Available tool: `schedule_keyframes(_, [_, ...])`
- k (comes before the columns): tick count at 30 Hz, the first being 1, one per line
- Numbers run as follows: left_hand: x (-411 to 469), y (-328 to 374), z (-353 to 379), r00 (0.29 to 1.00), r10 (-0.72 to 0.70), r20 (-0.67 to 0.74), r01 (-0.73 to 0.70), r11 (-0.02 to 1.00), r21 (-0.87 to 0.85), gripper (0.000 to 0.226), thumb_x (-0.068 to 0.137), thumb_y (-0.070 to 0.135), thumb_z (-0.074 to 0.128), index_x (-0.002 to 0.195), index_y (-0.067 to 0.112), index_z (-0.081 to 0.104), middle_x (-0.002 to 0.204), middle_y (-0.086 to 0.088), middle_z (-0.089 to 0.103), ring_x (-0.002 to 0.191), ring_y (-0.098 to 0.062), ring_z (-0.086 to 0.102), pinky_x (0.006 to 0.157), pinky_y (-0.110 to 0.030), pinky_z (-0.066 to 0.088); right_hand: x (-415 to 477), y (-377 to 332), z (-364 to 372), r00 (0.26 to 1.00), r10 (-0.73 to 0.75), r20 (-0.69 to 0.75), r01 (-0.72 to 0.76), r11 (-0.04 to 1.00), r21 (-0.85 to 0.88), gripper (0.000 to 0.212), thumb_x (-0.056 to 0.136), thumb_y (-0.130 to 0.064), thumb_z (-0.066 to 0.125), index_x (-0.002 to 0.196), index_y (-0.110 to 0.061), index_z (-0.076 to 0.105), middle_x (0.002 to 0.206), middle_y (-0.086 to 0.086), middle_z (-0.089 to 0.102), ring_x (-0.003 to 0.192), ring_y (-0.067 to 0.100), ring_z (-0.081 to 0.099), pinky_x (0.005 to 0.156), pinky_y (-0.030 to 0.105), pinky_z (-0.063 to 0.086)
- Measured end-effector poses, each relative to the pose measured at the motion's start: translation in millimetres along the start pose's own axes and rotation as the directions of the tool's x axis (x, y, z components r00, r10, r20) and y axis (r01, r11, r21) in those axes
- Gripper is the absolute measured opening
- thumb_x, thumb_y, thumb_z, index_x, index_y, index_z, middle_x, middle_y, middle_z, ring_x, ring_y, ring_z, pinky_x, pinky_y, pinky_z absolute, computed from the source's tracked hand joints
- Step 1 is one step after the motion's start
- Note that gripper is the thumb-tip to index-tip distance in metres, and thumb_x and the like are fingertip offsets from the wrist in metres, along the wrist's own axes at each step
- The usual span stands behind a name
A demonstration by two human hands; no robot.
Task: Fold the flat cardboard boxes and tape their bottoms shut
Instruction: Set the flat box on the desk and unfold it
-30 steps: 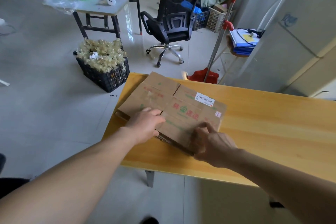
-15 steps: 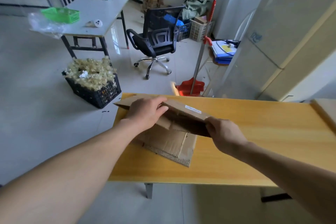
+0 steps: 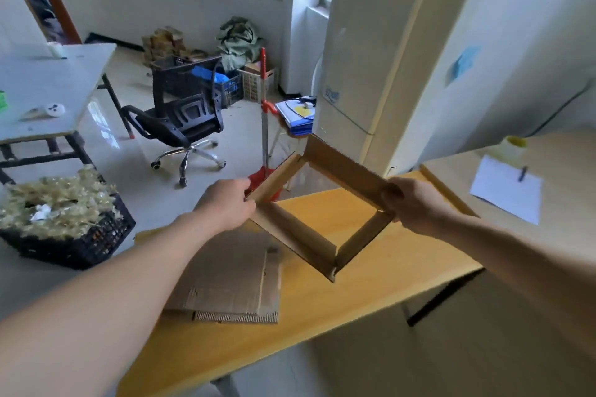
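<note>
Worktop [image 3: 322, 316] of yellow wood carries flat cardboard [image 3: 232, 277] at seven o'clock. Above it, mid-frame, the box [image 3: 342, 167] hangs as an open square sleeve. The left hand [image 3: 225, 203] grips its nine-o'clock corner and the right hand [image 3: 416, 203] pinches the three-o'clock corner. Squaring-up seems the step in hand. Next, likely: fold the bottom flaps inward, then fetch what looks like a tape roll [image 3: 514, 147] at two o'clock.

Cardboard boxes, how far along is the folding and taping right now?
Done: one box is opened into a square tube. In hand: the left hand and right hand grip its opposite corners above the yellow table. Left: its bottom is open and untaped, more flat cardboard lies on the table, and what looks like the tape roll sits untouched on the far desk.
</note>
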State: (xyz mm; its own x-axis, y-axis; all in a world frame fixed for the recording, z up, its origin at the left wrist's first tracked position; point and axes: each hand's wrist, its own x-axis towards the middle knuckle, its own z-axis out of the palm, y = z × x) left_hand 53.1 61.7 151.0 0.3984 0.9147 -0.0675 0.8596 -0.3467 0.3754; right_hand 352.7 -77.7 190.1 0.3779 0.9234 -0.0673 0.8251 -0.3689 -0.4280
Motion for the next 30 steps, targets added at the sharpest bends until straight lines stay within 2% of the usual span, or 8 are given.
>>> schedule_keyframes(2, [8, 38, 4, 0.999, 0.050, 0.021, -0.049, 0.998, -0.040, 0.014, 0.088, 0.022, 0.056, 0.079, 0.019, 0.046, 0.078, -0.003, 0.056, 0.072, -0.023, 0.055, 0.055, -0.031, 0.039, -5, 19, -20, 0.999, 0.052, -0.014, -0.052, 0.998, 0.024, 0.024, 0.100, -0.025, 0.043, 0.099, -0.020, 0.067, 0.081, 0.005, 0.069, 0.072, 0.023, 0.065, 0.065, 0.044, 0.058])
schedule_keyframes(5, [22, 103, 18, 0.981, 0.180, 0.067, -0.179, 0.984, -0.022, 0.012, 0.090, 0.028, 0.055, 0.083, 0.020, 0.051, 0.079, -0.003, 0.059, 0.074, -0.022, 0.059, 0.062, -0.036, 0.052, -11, 52, -50, 0.990, 0.133, -0.038, -0.129, 0.987, 0.094, 0.023, 0.102, -0.023, 0.043, 0.103, -0.021, 0.066, 0.083, 0.006, 0.068, 0.069, 0.019, 0.066, 0.052, 0.029, 0.049])
schedule_keyframes(7, [33, 148, 32, 0.965, 0.243, 0.099, -0.239, 0.970, -0.053, 0.020, 0.094, 0.029, 0.052, 0.078, 0.017, 0.053, 0.074, -0.004, 0.058, 0.070, -0.021, 0.059, 0.059, -0.033, 0.049, -15, 79, -70, 0.981, 0.184, -0.062, -0.175, 0.977, 0.124, 0.022, 0.102, -0.021, 0.045, 0.102, -0.020, 0.066, 0.081, 0.006, 0.066, 0.067, 0.019, 0.064, 0.050, 0.026, 0.046])
schedule_keyframes(12, [56, 266, 73, 0.925, 0.348, 0.154, -0.327, 0.934, -0.145, 0.029, 0.093, 0.019, 0.052, 0.066, 0.012, 0.046, 0.067, -0.007, 0.049, 0.063, -0.024, 0.047, 0.060, -0.031, 0.039, -21, 171, -123, 0.946, 0.307, -0.103, -0.288, 0.944, 0.162, 0.020, 0.099, -0.022, 0.047, 0.092, -0.018, 0.066, 0.083, 0.007, 0.065, 0.076, 0.026, 0.064, 0.059, 0.033, 0.052])
schedule_keyframes(16, [74, 365, 105, 0.896, 0.409, 0.175, -0.382, 0.908, -0.170, 0.023, 0.088, 0.016, 0.051, 0.066, 0.010, 0.045, 0.066, -0.010, 0.047, 0.063, -0.025, 0.041, 0.057, -0.032, 0.031, -31, 256, -171, 0.898, 0.426, -0.111, -0.396, 0.891, 0.221, 0.018, 0.099, -0.024, 0.048, 0.100, -0.017, 0.064, 0.089, 0.011, 0.068, 0.079, 0.031, 0.069, 0.049, 0.028, 0.048])
schedule_keyframes(20, [78, 464, 145, 0.857, 0.482, 0.182, -0.447, 0.872, -0.200, 0.026, 0.088, 0.016, 0.051, 0.064, 0.012, 0.043, 0.064, -0.008, 0.047, 0.063, -0.025, 0.043, 0.057, -0.033, 0.032, -50, 343, -216, 0.833, 0.530, -0.159, -0.490, 0.840, 0.232, 0.019, 0.095, -0.024, 0.049, 0.097, -0.021, 0.068, 0.080, 0.012, 0.072, 0.074, 0.033, 0.072, 0.046, 0.028, 0.050])
schedule_keyframes(25, [76, 569, 192, 0.795, 0.564, 0.224, -0.515, 0.822, -0.242, 0.031, 0.092, 0.017, 0.051, 0.063, 0.013, 0.043, 0.062, -0.004, 0.044, 0.059, -0.018, 0.041, 0.053, -0.029, 0.032, -74, 430, -250, 0.755, 0.624, -0.201, -0.563, 0.774, 0.289, 0.017, 0.091, -0.023, 0.051, 0.091, -0.018, 0.068, 0.076, 0.013, 0.073, 0.064, 0.030, 0.072, 0.055, 0.042, 0.059])
schedule_keyframes(30, [86, 660, 232, 0.744, 0.617, 0.258, -0.564, 0.786, -0.254, 0.035, 0.092, 0.015, 0.051, 0.059, 0.014, 0.038, 0.062, -0.003, 0.042, 0.058, -0.015, 0.039, 0.051, -0.028, 0.027, -87, 507, -260, 0.675, 0.716, -0.176, -0.627, 0.683, 0.374, 0.017, 0.094, -0.019, 0.050, 0.090, -0.009, 0.064, 0.081, 0.015, 0.071, 0.059, 0.021, 0.072, 0.054, 0.040, 0.059])
